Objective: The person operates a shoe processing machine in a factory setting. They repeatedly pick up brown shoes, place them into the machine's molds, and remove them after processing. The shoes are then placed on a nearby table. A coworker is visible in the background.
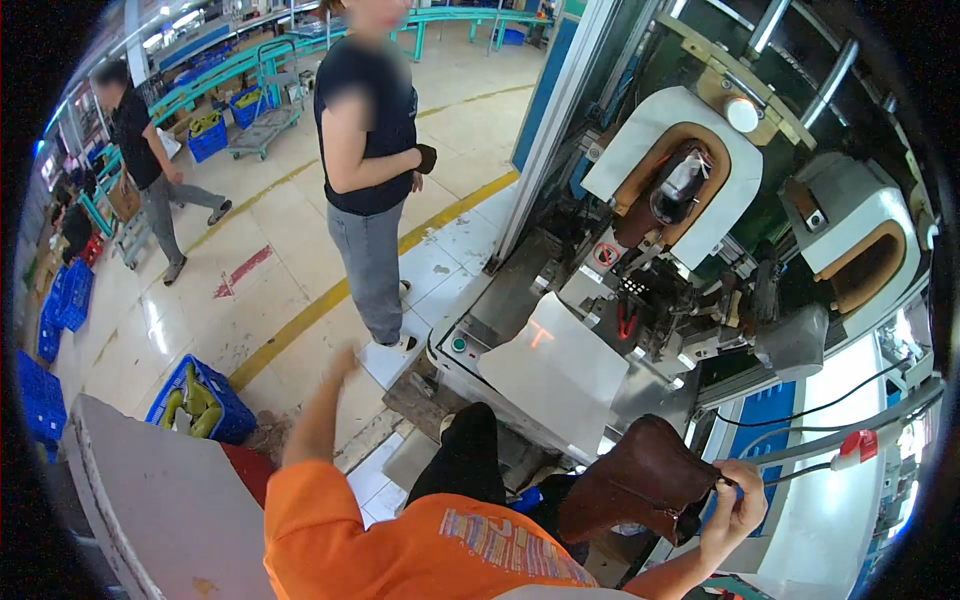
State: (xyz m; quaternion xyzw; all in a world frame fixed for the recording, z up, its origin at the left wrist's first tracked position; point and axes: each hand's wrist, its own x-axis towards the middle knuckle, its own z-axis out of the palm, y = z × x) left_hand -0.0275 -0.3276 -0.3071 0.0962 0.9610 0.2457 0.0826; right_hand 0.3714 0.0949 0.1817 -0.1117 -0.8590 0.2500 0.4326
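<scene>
- Boot (640, 478), dark brown leather upper, sitting low right in view, just below the machine's sloped grey plate (555, 375)
- R hand (733, 510) is gripping the boot at its right end, fingers curled tight round the edge, thumb side toward the boot; rest of boot is hanging left of the hand, over the person's dark trousers (465, 455)
- L hand (343, 362) is lifting up away from the body, arm stretching out from the orange sleeve (330, 520); it's blurred, holding nothing I can make out, can't tell how far open it is
- L hand is well apart from the boot, nearer the bystander's white shoes (400, 343)
- Shoe-forming machine (690, 230) is filling the right half; a white-framed station w/ tan padding is holding another dark shoe (672, 195) upright-ish, second similar station (860, 250) beside it on the right is showing no shoe
- Red-handled tool (858, 446) on a cable is hanging just right of the R hand, not touching
- Person in dark tee & grey jeans (372, 170) is standing on the tiled floor by the yellow line (330, 300); another person (150, 165) is walking further left
- Blue crate (205, 400) w/ yellow-green pieces is sitting on the floor beside a grey table (160, 500), lower left
</scene>
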